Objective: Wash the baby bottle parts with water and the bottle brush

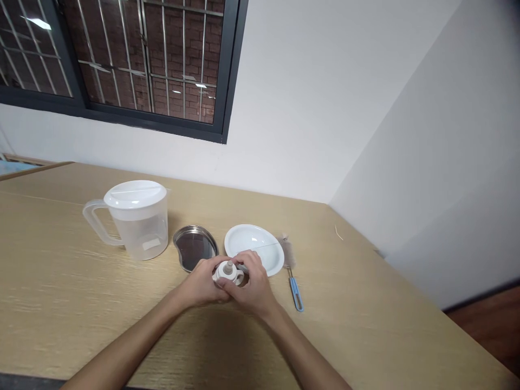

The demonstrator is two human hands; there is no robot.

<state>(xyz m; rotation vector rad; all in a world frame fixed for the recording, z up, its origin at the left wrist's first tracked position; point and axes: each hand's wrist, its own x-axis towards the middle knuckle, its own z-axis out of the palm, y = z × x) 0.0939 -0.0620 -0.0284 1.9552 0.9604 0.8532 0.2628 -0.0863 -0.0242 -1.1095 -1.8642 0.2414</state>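
Note:
Between my hands stands a white baby bottle (pixel 228 269), seen from above, with a clear teat on top and a loop handle on its right side. My left hand (pixel 204 281) is wrapped round its left side. With thumb and fingers, my right hand (pixel 252 284) grips it from the right, by the collar. My hands hide the lower part of the bottle. Just beyond them are a steel kidney-shaped dish (pixel 194 230) and a white oval bowl (pixel 266 254), both partly covered by my fingers.
A lidded clear plastic jug (pixel 142 230) stands at the left, holding what looks like water. To the right of the bowl lies a bottle brush (pixel 295 290) with a blue handle. A thin pale strand (pixel 338 233) rests near the wooden table's (pixel 365 325) right edge. Behind is a barred window (pixel 150 59).

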